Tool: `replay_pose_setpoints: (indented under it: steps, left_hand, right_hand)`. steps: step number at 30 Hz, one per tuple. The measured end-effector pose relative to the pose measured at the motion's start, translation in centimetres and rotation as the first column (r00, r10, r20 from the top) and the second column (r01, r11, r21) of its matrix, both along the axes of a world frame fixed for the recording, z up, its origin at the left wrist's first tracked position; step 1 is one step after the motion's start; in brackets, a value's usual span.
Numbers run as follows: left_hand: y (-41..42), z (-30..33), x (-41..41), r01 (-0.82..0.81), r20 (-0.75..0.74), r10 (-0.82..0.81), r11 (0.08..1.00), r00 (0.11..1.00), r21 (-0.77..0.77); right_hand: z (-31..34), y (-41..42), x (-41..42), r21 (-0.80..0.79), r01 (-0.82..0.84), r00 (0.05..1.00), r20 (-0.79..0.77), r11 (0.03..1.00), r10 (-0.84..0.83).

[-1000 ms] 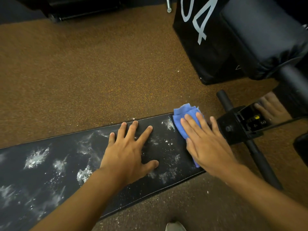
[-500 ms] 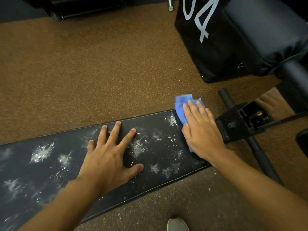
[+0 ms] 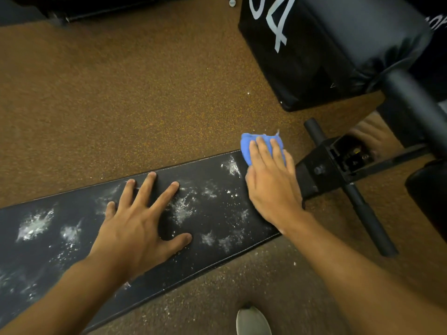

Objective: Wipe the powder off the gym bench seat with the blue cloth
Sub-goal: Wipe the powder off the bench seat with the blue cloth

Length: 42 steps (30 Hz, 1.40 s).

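Note:
The black gym bench seat (image 3: 212, 247) runs from lower left to the middle right, with white powder (image 3: 182, 207) scattered in patches along it. My right hand (image 3: 272, 187) lies flat on the blue cloth (image 3: 249, 143), pressing it onto the far right end of the seat; the cloth's upper edge hangs past the seat's far edge. My left hand (image 3: 137, 228) rests flat on the seat's middle with fingers spread, holding nothing. More powder patches (image 3: 36, 224) lie further left.
The bench's black frame bracket (image 3: 324, 165) and a black bar (image 3: 362, 201) sit just right of the seat end. A black box with white digits (image 3: 285, 52) and a black padded roller (image 3: 367, 37) stand beyond. Brown speckled floor (image 3: 133, 93) surrounds everything. A shoe tip (image 3: 252, 321) shows below.
My right hand has slid the blue cloth away from me toward the seat's far edge. My left hand has shifted left along the seat, uncovering a powder patch.

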<state>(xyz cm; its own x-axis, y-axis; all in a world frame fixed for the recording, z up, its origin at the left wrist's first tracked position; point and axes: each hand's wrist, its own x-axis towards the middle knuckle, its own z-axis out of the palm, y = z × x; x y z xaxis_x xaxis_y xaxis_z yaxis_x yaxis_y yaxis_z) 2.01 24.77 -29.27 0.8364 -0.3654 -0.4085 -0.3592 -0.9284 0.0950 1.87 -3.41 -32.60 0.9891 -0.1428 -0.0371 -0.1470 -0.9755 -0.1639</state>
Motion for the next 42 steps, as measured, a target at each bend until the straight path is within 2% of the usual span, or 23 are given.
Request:
replay_pose_setpoints:
  steps: [4, 6, 9, 10, 11, 14, 16, 17, 20, 21, 23, 27, 29, 33, 35, 38, 39, 40, 42]
  left_hand:
    - [0.0, 0.4, 0.0, -0.014, -0.015, 0.014, 1.000, 1.000, -0.009]
    - [-0.2, 0.5, 0.0, -0.010, -0.022, 0.010, 1.000, 1.000, -0.007]
    - [0.0, 0.3, 0.1, 0.001, -0.020, -0.001, 1.000, 1.000, 0.001]
    - [0.0, 0.2, 0.1, -0.002, -0.018, 0.001, 1.000, 1.000, -0.002]
    - [0.1, 0.1, 0.0, -0.002, -0.016, 0.002, 1.000, 1.000, -0.005]
    - [0.2, 0.0, 0.1, -0.003, -0.010, 0.003, 1.000, 1.000, -0.007]
    - [0.1, 0.2, 0.1, -0.005, -0.019, 0.005, 1.000, 1.000, 0.001]
    - [0.0, 0.3, 0.1, -0.004, -0.020, 0.004, 1.000, 1.000, 0.006]
    - [0.0, 0.2, 0.1, 0.002, -0.011, -0.002, 1.000, 1.000, 0.006]
    - [0.0, 0.1, 0.1, 0.003, -0.010, -0.003, 1.000, 1.000, 0.009]
    - [0.0, 0.0, 0.1, 0.007, -0.008, -0.007, 1.000, 1.000, 0.011]
    - [-0.1, 0.3, 0.1, 0.003, -0.014, -0.002, 1.000, 1.000, 0.028]
    - [-0.2, 0.3, 0.1, 0.010, -0.016, -0.009, 0.999, 1.000, 0.036]
    - [-0.1, 0.0, 0.1, 0.014, 0.000, -0.014, 1.000, 1.000, 0.026]
    - [0.0, 0.0, 0.0, 0.011, -0.004, -0.011, 1.000, 1.000, 0.019]
    - [0.0, 0.2, 0.1, 0.007, -0.013, -0.007, 1.000, 1.000, 0.025]
    - [-0.1, 0.2, 0.1, 0.008, -0.018, -0.007, 0.999, 1.000, 0.031]
    - [-0.1, 0.3, 0.0, 0.008, -0.018, -0.007, 0.999, 1.000, 0.031]
    - [-0.1, 0.3, 0.1, 0.009, -0.013, -0.008, 1.000, 1.000, 0.027]
  right_hand:
    - [-0.1, -1.8, -6.7, -0.019, -0.272, 0.962, -0.027, 0.962, 0.271]
    - [0.2, -3.3, -7.1, -0.004, -0.217, 0.976, -0.032, 0.976, 0.217]
    - [0.3, -1.2, -3.5, 0.021, 0.071, 0.997, -0.016, 0.997, -0.070]
    - [0.2, 0.3, -3.0, 0.014, 0.108, 0.994, -0.002, 0.994, -0.108]
    - [-0.1, 1.5, -3.4, 0.009, 0.082, 0.996, 0.017, 0.997, -0.082]
    - [-0.9, 2.6, -8.7, 0.011, -0.193, 0.981, 0.019, 0.981, 0.193]
    - [-1.0, 0.5, -11.1, -0.018, -0.264, 0.964, -0.001, 0.964, 0.264]
    - [-0.9, -0.5, -10.9, -0.030, -0.222, 0.975, -0.006, 0.974, 0.222]
    - [-0.1, -0.8, -6.4, -0.011, 0.097, 0.995, 0.003, 0.995, -0.097]
    - [0.0, 0.2, -5.4, -0.004, 0.154, 0.988, 0.003, 0.988, -0.154]
    - [-0.4, 2.4, -6.7, -0.012, 0.082, 0.996, 0.019, 0.997, -0.082]
    - [-1.0, 2.1, -13.7, -0.027, -0.238, 0.971, -0.031, 0.971, 0.237]
    - [-0.7, 0.3, -12.7, -0.032, -0.208, 0.978, -0.038, 0.978, 0.206]
    - [0.2, 2.2, -6.2, 0.003, 0.056, 0.998, -0.010, 0.998, -0.056]
    - [-0.1, 3.1, -6.0, -0.020, 0.010, 1.000, 0.005, 1.000, -0.010]
    - [-0.2, 0.8, -8.5, -0.040, -0.237, 0.972, -0.005, 0.971, 0.237]
    - [-0.1, -0.3, -8.6, -0.054, -0.273, 0.962, -0.020, 0.960, 0.273]
    - [0.1, -0.9, -8.2, -0.053, -0.251, 0.968, -0.037, 0.967, 0.249]
    - [0.5, -0.4, -5.8, -0.026, -0.075, 0.997, -0.032, 0.997, 0.074]
